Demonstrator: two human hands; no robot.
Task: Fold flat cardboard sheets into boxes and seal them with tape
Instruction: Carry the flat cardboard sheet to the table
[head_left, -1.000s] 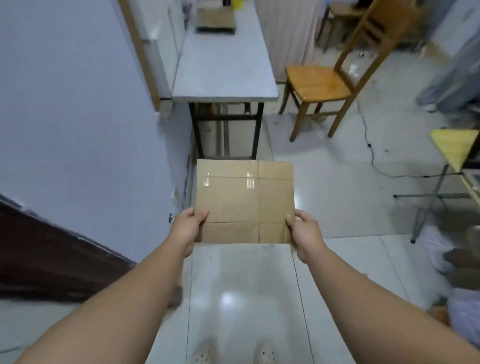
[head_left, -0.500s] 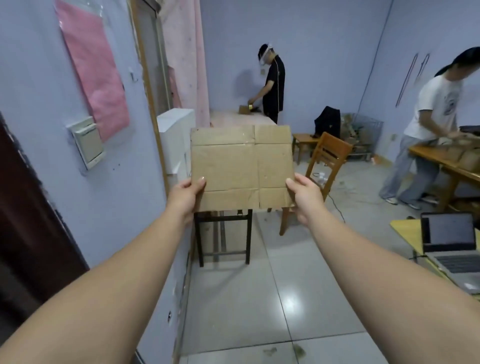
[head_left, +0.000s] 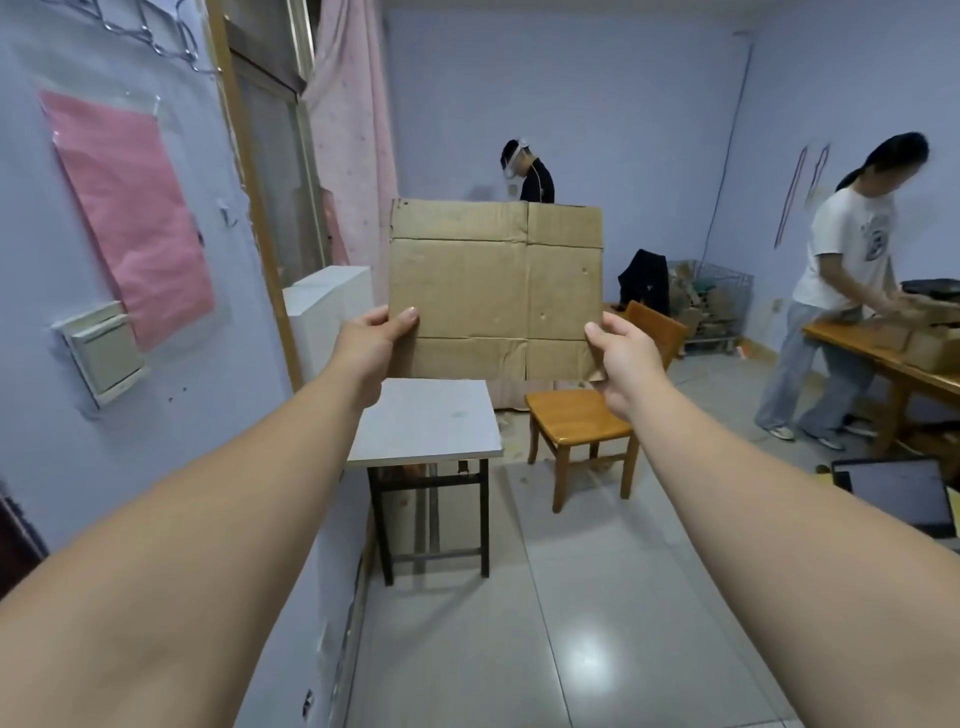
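mid-frame, flat cardboard sheet (head_left: 496, 291) held upright; left hand (head_left: 371, 343) & right hand (head_left: 621, 358) fingers pinch its lower corners. risk: thin corner grip w/ no worktop support, sheet could slip or buckle.

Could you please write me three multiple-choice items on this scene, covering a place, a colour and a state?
1. Relative to the grey table, the wooden chair stands: A on top; B to its right; C to its left.
2. The paper on the wall is: A pink; B green; C yellow.
3. The cardboard sheet is: A folded into a box; B on the floor; C flat, held up.
B, the chair is past the table's right edge; A, it looks pink; C, left hand and right hand grip its lower corners.
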